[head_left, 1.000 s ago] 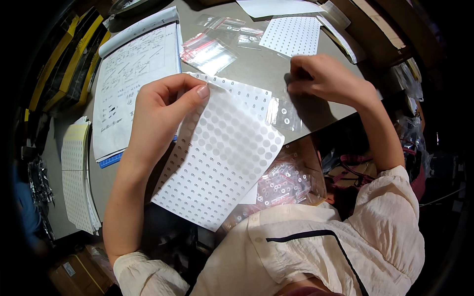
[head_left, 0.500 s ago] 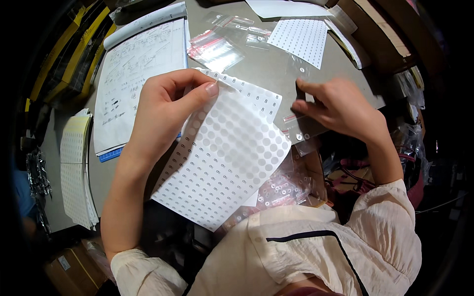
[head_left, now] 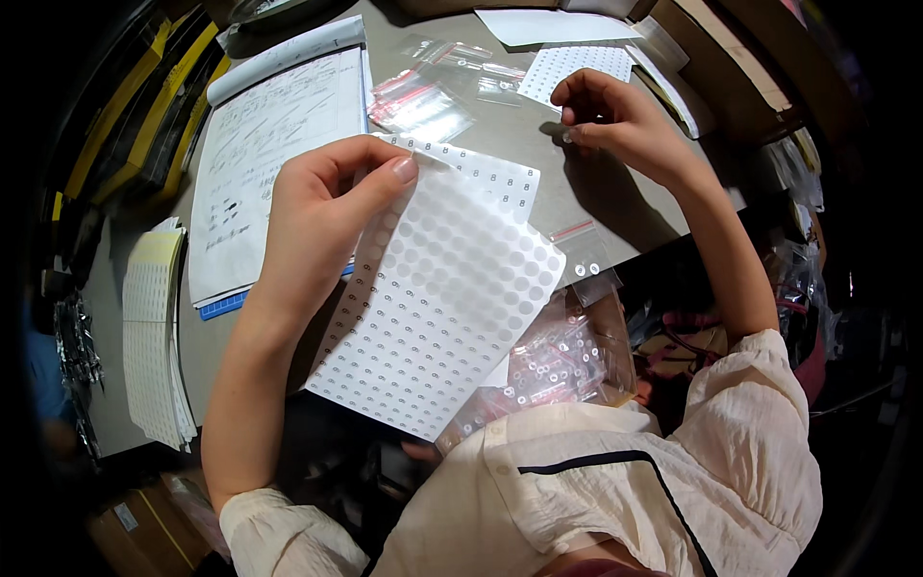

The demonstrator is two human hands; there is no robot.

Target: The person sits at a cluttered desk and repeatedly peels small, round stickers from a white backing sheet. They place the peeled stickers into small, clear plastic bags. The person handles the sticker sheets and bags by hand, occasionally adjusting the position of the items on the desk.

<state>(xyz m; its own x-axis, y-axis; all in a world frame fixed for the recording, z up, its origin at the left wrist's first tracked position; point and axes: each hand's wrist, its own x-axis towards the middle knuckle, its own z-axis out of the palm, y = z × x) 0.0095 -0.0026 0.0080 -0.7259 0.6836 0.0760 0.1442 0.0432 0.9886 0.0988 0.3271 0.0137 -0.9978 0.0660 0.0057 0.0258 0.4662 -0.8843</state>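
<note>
My left hand (head_left: 322,216) holds up a white sheet of small round stickers (head_left: 442,298) by its upper left edge, thumb on top. Part of the sheet shows empty circles, and a second sheet lies behind it. My right hand (head_left: 620,115) hovers over the far side of the grey table (head_left: 577,188), its fingertips pinched together. Anything between them is too small to make out. A small clear zip bag with a red strip (head_left: 582,248) lies on the table near the sheet's right corner.
A clear bag full of small zip bags (head_left: 567,356) rests in my lap. More red-striped zip bags (head_left: 423,101) and another sticker sheet (head_left: 577,65) lie on the far side of the table. A written pad (head_left: 269,154) and a stack of sheets (head_left: 154,337) sit to the left.
My right hand has left the small zip bag by the sheet and moved away across the table toward the far sticker sheet. My left hand still holds the sheet, now slightly closer.
</note>
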